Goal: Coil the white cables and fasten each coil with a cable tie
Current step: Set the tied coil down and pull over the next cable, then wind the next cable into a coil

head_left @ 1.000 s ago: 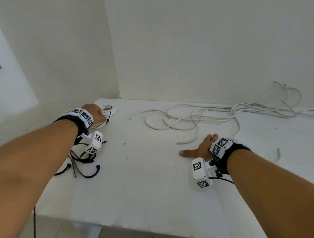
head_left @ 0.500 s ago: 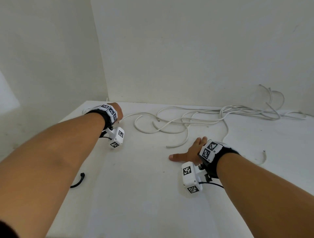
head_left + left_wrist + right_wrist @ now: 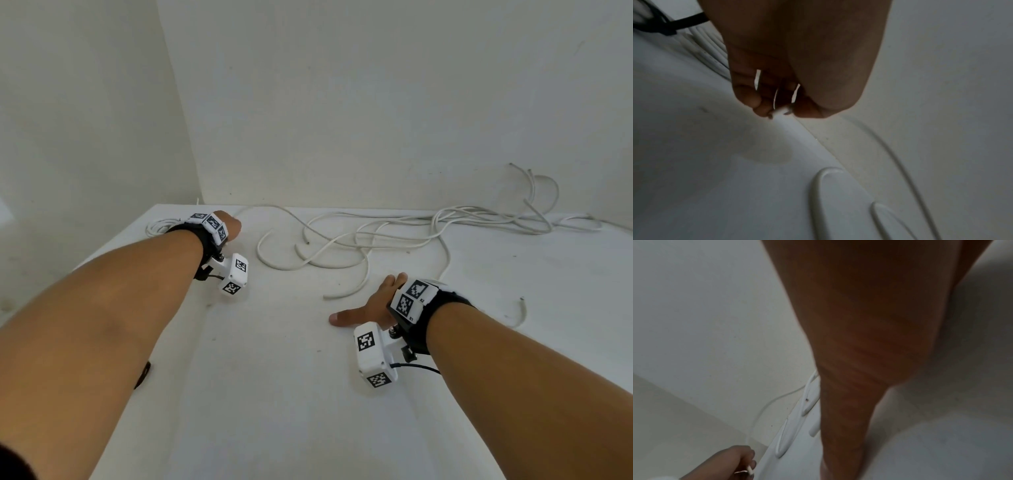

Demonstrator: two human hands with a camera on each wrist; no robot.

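Several loose white cables [image 3: 496,219] sprawl across the back of the white table [image 3: 274,394]. My left hand [image 3: 230,226] is at the back left, its fingers curled round the end of one loose cable [image 3: 781,111]; the right wrist view shows the same pinch [image 3: 749,469]. Just left of that hand lies a finished white coil [image 3: 157,226] bound with a black cable tie [image 3: 663,27]. My right hand [image 3: 371,306] lies flat on the table in the middle, fingers straight, holding nothing, next to a free cable end [image 3: 342,293].
One black cable tie [image 3: 142,373] peeks out from under my left forearm near the table's left edge. A short white cable piece [image 3: 522,308] lies at the right. Walls close the table at the back and left.
My left hand left the tied coil and moved right to the end of a loose cable, which it now grips. The right hand stayed flat on the table.
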